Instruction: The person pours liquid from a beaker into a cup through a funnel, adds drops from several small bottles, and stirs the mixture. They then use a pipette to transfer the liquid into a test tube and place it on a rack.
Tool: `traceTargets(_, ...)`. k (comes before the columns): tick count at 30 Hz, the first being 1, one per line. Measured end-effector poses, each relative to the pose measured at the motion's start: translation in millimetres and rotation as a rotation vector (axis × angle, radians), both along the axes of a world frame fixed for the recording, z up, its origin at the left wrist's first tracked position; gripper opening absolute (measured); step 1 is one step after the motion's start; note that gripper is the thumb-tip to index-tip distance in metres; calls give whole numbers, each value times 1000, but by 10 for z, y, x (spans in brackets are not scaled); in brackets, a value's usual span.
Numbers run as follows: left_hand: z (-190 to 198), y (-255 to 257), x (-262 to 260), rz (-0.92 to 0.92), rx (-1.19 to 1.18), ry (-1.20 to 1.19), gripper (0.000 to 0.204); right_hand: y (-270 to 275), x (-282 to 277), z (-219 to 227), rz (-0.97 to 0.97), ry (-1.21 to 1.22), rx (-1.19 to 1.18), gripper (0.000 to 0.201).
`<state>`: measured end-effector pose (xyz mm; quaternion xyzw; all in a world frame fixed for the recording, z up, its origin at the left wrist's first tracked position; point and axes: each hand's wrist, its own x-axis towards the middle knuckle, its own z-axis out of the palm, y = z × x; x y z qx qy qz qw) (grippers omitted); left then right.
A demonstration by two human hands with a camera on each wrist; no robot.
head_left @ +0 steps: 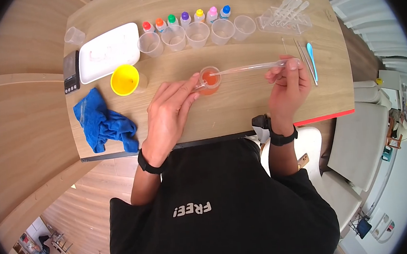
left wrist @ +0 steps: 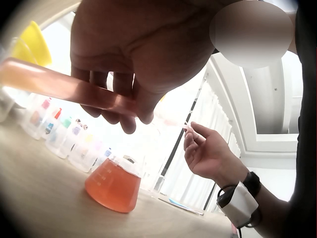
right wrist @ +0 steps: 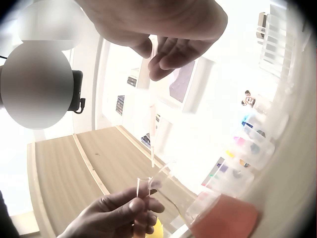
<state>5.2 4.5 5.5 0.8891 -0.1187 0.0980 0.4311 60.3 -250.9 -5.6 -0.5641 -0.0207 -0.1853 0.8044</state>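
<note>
My left hand (head_left: 165, 108) grips a clear test tube (left wrist: 59, 87) that holds pinkish-orange liquid. The tube's mouth lies close beside the rim of a conical flask (left wrist: 114, 186) of orange liquid on the table. Between thumb and fingers my right hand (head_left: 288, 88) pinches the bulb end of a clear plastic dropper (head_left: 247, 68). Its thin tip points left and overlaps the flask's mouth in the head view. From the right wrist, the dropper hangs above the tube's opening, near the left hand's fingers. Some pinkish liquid shows inside the dropper.
Clear cups (head_left: 198, 34) and several colour-capped bottles (head_left: 185, 18) line the back. A rack (head_left: 296, 22) with droppers stands back right, a blue spoon (head_left: 311, 59) and thin rods nearby. Left are a white tray (head_left: 130, 34), yellow cup (head_left: 126, 80), scale (head_left: 71, 73) and blue cloth (head_left: 101, 121).
</note>
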Motion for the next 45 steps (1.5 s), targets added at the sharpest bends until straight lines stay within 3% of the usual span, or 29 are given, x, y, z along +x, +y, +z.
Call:
traceTargets(4,6,-8,-1,-5,4,0,45,-2,-8,20,11,-22,46,18)
traceTargets(9,6,-15,2,-6,0,-14,44,69,-27,18,55,-10,-139,15)
traceTargets(19,6,-12,-2,-8,-18,8,43,123,-46,10,42,-48,-150,13)
traceTargets(25,-63,17,-2,-15,-44,-27,45,36,-44,85,11,-162,-24,11)
traceTargets(28,-55,40,-26,-9,-90,-1,45,51,-28,96,-42,-203,-232,11)
traceTargets(30,-116,68,-56,8,-130,1,49,114,-25,136,103,-214,-665,16)
traceTargets(31,-133,75,-66,23,-172,7,52,187,-10,188,101,-219,-665,16)
traceTargets(33,-100,61,-100,42,-283,74,58,362,5,304,276,-100,-881,26)
traceTargets(36,-48,49,-128,63,-485,173,70,449,42,244,232,-128,-1016,35)
traceTargets(40,-64,98,-185,26,-588,195,80,339,-28,275,28,-169,-892,48)
traceTargets(42,32,87,-239,-11,-565,230,81,176,-167,433,161,-187,-961,56)
traceTargets(45,67,-35,-287,-114,-560,233,84,229,-359,601,452,-201,-814,53)
